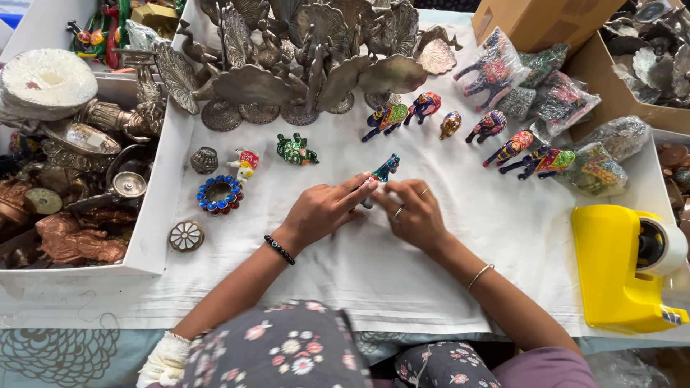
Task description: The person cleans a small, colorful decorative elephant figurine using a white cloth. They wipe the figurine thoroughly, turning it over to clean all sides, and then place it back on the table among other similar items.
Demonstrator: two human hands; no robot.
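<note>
Camel figurine (382, 171), a little blue painted one, is pinched between the fingertips of both hands, left hand (323, 210) and right hand (415, 213) meeting over the white cloth (402, 273) mid-table. Just past it sit more painted camels (388, 117), a green elephant (296, 151) and metal peacocks (309, 57); yellow tape dispenser (622, 269) off right.

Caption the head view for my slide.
Both hands, left and right, hold a painted figurine over a white cloth.
</note>
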